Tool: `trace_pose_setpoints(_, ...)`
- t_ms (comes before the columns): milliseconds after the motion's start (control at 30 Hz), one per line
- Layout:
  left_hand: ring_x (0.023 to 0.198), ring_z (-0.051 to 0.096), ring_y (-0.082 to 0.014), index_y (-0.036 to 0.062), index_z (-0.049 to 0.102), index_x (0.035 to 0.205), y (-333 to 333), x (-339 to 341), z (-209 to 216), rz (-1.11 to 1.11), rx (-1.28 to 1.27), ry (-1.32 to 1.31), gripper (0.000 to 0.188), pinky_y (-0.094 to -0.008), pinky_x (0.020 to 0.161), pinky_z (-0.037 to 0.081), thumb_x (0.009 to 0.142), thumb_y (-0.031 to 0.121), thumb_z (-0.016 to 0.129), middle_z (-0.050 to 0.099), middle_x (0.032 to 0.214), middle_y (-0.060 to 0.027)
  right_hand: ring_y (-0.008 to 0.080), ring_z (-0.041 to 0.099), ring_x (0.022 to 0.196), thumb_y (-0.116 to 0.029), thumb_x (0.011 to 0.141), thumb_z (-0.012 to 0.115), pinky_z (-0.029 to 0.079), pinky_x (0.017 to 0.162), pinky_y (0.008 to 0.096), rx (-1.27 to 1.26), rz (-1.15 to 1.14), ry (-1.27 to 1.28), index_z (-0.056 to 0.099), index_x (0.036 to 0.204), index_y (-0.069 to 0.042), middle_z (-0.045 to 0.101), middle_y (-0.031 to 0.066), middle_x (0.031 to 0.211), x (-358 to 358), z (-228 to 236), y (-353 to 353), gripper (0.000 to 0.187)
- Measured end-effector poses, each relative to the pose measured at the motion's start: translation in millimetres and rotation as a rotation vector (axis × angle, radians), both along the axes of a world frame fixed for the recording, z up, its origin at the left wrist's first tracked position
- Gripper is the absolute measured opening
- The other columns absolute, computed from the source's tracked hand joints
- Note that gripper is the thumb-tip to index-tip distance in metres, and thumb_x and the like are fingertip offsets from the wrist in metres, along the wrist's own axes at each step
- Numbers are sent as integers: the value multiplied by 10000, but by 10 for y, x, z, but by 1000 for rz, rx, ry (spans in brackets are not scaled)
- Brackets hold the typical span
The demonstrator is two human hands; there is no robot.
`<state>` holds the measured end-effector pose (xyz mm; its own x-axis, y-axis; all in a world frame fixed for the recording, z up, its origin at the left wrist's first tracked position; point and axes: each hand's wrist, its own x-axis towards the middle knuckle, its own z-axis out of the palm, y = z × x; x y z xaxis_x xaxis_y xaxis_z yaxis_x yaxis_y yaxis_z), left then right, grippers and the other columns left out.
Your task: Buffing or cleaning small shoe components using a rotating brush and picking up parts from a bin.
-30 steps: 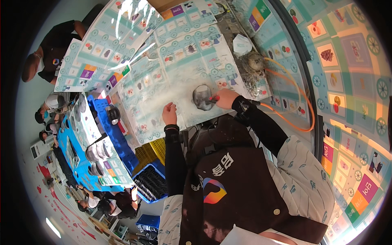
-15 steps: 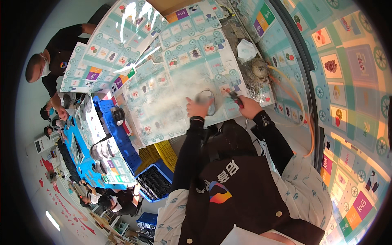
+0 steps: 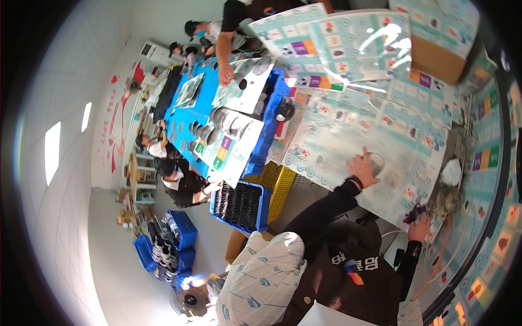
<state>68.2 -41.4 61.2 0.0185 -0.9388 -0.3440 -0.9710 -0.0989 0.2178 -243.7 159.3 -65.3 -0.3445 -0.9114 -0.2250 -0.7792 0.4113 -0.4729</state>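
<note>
My left hand is over the paper-covered table, index finger stretched out and the other fingers bent at the edge of a rounded grey piece. That piece has a dark rim; the hand hides part of it, and its exact kind is unclear. Off to the right, by the table's near right corner, my right hand is closed around a small dark spray gun.
Thin hoses run down beside the right corner. To the left stand a blue crate of dark curved pieces, a yellow crate and a blue-topped table with people around it. Printed sheets screen the table's far side.
My view has swung left, so the table appears further right. My right hand with the spray gun has moved away from the grey piece, toward the near right corner. My left hand stays at the piece.
</note>
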Motion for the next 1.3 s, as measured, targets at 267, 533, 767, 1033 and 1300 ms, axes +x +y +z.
trace_pose_setpoints(267,1172,578,-437,-45,334,1477,-36,4573,466,167,-507,-496,1213,-532,1009,460,558,532,877,547,1302,-313,406,522,1130,-25,784,614,410,999,498,-173,67,72,608,1114,-1,577,206,1150,489,149,-398,331)
trace_pose_setpoints(533,1329,429,-342,80,132,1585,-217,7310,793,586,-285,-600,1273,-650,1132,234,632,461,887,434,1410,-132,386,554,1126,-45,806,632,441,982,470,72,-43,136,649,1083,-25,592,190,1122,1557,689,-481,278)
trace_pose_setpoints(767,1303,431,-326,87,156,1586,-341,7901,491,476,-367,-478,1238,-643,1136,219,640,411,886,444,1387,-105,386,549,1137,-46,804,609,438,992,462,-87,88,212,640,1075,-32,599,178,1125,2325,1106,-547,273)
trace_pose_setpoints(1033,1326,447,-345,66,253,1555,-495,7596,582,385,-577,-568,1118,-604,1156,231,705,493,840,443,1460,-156,402,538,1175,-50,770,661,420,1042,460,-85,54,288,666,1057,-44,634,186,1124,2505,1309,-500,288)
trace_pose_setpoints(1300,1068,643,-294,12,591,1240,-821,4574,345,-86,-362,892,502,-384,947,514,805,140,808,657,1125,-157,400,556,1130,-69,804,660,451,986,471,-88,-68,245,648,1061,-59,605,183,1126,3004,1569,-419,258)
